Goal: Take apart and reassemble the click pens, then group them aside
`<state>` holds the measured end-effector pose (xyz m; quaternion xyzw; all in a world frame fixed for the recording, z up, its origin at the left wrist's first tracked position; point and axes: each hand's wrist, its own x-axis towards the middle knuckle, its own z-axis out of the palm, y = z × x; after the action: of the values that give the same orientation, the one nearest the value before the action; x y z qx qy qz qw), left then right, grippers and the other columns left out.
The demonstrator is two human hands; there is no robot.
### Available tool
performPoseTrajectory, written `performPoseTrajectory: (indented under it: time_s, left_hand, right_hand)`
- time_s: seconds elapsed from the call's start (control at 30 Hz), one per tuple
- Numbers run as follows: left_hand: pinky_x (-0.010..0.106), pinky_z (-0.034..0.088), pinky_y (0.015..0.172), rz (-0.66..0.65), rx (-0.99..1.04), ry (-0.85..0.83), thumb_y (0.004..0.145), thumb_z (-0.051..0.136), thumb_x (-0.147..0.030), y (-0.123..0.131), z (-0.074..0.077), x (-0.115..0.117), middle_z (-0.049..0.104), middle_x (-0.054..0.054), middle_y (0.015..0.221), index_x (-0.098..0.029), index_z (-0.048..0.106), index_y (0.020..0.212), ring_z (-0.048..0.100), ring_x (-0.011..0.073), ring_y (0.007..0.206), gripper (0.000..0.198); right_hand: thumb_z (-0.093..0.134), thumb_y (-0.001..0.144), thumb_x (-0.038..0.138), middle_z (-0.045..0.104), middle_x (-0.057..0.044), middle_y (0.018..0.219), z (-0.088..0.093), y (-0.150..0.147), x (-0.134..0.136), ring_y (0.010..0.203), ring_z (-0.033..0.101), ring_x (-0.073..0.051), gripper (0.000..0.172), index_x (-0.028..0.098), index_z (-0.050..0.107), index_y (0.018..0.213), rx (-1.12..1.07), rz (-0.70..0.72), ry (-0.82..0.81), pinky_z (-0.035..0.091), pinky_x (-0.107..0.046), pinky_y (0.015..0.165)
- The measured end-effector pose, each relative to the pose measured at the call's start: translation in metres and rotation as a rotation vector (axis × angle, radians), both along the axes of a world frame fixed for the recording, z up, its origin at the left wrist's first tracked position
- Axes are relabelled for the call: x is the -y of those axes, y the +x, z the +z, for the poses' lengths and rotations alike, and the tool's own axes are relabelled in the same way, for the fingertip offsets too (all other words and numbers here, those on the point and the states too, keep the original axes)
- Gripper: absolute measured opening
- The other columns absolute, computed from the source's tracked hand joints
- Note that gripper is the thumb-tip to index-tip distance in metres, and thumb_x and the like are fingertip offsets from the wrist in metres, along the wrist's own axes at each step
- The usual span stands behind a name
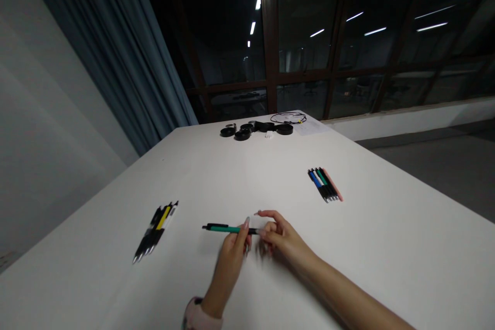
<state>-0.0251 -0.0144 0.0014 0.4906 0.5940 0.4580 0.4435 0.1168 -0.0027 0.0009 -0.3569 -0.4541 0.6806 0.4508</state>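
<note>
Slim green-and-black plastic pen [226,228], held level over the white desk [386,247] near the middle of its near edge. Grip of the left hand [232,250] pinches the barrel; grip of the right hand [281,234] pinches the pen's right end.

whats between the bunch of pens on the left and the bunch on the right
In the head view, the green pen, held by the left hand and right hand, sits between the left bunch and right bunch; otherwise only white table.
</note>
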Motion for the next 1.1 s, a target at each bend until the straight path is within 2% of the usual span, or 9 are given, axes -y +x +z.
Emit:
performPoseTrajectory:
  time_s: [0.07,0.13,0.2,0.37,0.53,0.7,0.8,0.93,1.1]
  left_hand:
    - [0.025,0.028,0.045,-0.02,0.02,-0.009,0.062,0.049,-0.087,0.001,0.002,0.001,0.036,-0.006,0.045,-0.023,0.043,0.05,0.036,0.0112,0.044,0.066]
    - [0.025,0.028,0.045,-0.049,0.033,-0.025,0.061,0.049,-0.088,0.002,0.001,0.001,0.036,-0.006,0.045,-0.022,0.045,0.05,0.035,0.0107,0.044,0.067]
    - [0.025,0.028,0.046,-0.066,0.03,-0.029,0.06,0.049,-0.088,0.003,-0.002,0.001,0.036,-0.006,0.045,-0.022,0.046,0.051,0.035,0.0107,0.045,0.067]
    - [0.025,0.028,0.047,-0.028,0.018,-0.005,0.065,0.046,-0.087,-0.001,-0.011,-0.002,0.036,-0.006,0.046,-0.022,0.044,0.05,0.036,0.0114,0.046,0.066]
    - [0.025,0.026,0.045,-0.027,0.031,-0.031,0.063,0.05,-0.086,-0.004,-0.013,-0.002,0.037,-0.006,0.046,-0.021,0.047,0.051,0.036,0.0108,0.045,0.066]
    - [0.024,0.028,0.046,0.05,0.079,-0.018,0.063,0.054,-0.083,-0.01,-0.019,-0.007,0.041,-0.005,0.047,-0.02,0.052,0.053,0.038,0.0106,0.046,0.064]
    - [0.024,0.027,0.046,0.111,0.152,-0.044,0.058,0.06,-0.082,-0.015,-0.021,-0.011,0.042,-0.005,0.046,-0.018,0.054,0.052,0.038,0.0099,0.045,0.064]
    - [0.023,0.026,0.045,0.15,0.219,-0.084,0.05,0.066,-0.08,-0.016,-0.019,-0.012,0.044,-0.005,0.045,-0.018,0.054,0.051,0.038,0.0089,0.044,0.064]
    - [0.023,0.026,0.045,0.207,0.251,-0.101,0.051,0.067,-0.079,-0.016,-0.016,-0.01,0.045,-0.004,0.045,-0.017,0.057,0.052,0.039,0.0091,0.045,0.063]
  right_hand:
    - [0.066,0.07,0.068,0.051,0.011,0.049,-0.002,-0.001,0.0,0.038,0.041,-0.008,0.064,0.018,0.055,0.107,0.0,0.034,-0.03,0.031,-0.022,0.042]
    - [0.055,0.074,0.075,0.045,0.012,0.04,-0.004,-0.001,-0.001,0.032,0.033,-0.008,0.066,0.016,0.057,0.103,0.033,0.074,-0.041,0.026,-0.022,0.039]
    - [0.055,0.073,0.075,0.042,0.013,0.036,-0.004,-0.001,-0.001,0.03,0.028,-0.007,0.067,0.015,0.057,0.103,0.065,0.065,-0.028,0.022,-0.022,0.037]
    - [0.075,0.063,0.064,0.043,0.013,0.047,0.003,0.002,0.0,0.04,0.036,-0.007,0.064,0.017,0.058,0.103,0.022,-0.042,0.004,0.029,-0.021,0.042]
    - [0.07,0.066,0.069,0.046,0.01,0.047,0.004,0.001,0.0,0.04,0.036,-0.007,0.057,0.017,0.062,0.091,0.06,0.008,-0.038,0.027,-0.021,0.042]
    - [0.07,0.066,0.068,0.047,0.007,0.05,0.0,0.005,-0.005,0.043,0.038,-0.007,0.054,0.016,0.067,0.078,0.145,-0.018,0.004,0.027,-0.022,0.044]
    - [0.07,0.065,0.067,0.044,0.007,0.048,-0.003,0.009,-0.009,0.043,0.036,-0.007,0.053,0.015,0.069,0.071,0.213,-0.027,0.005,0.025,-0.023,0.045]
    - [0.071,0.063,0.068,0.044,0.006,0.047,-0.004,0.012,-0.011,0.043,0.034,-0.007,0.055,0.014,0.07,0.068,0.259,-0.022,0.013,0.024,-0.024,0.045]
    - [0.074,0.063,0.065,0.044,0.007,0.05,-0.004,0.017,-0.012,0.046,0.032,-0.007,0.051,0.015,0.066,0.068,0.279,-0.008,0.048,0.022,-0.023,0.045]
